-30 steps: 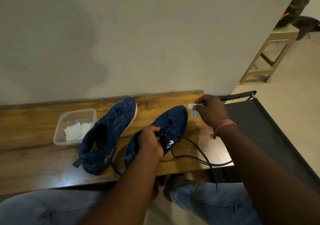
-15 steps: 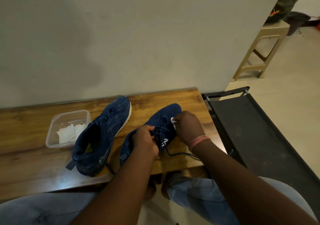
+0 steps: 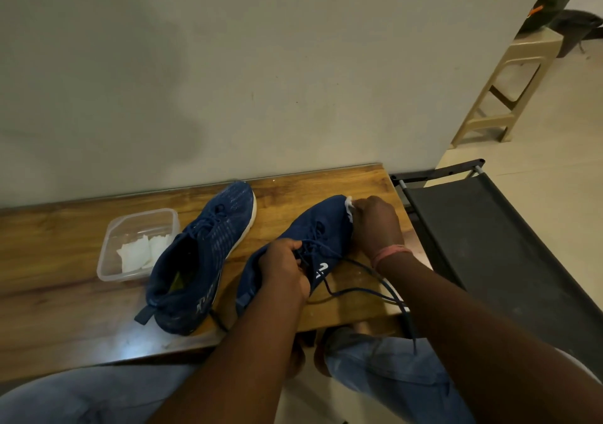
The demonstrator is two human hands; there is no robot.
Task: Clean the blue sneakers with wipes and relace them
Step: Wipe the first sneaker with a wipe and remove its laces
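Sneaker (image 3: 321,228) collar under left hand (image 3: 284,268)

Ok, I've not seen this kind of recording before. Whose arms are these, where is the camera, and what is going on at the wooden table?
There is no machine here. The camera sits on a person's head and looks down, so the two bare arms are the wearer's own, and the jeans at the bottom are their knees.

On the wooden table lie two blue sneakers. The left sneaker lies untouched beside a clear plastic tub that holds white wipes.

The left hand grips the right sneaker near its opening. The right hand presses a white wipe against that sneaker's toe. Its loose lace trails over the table's front edge.

To the right stand a black fabric cot and a beige plastic stool.
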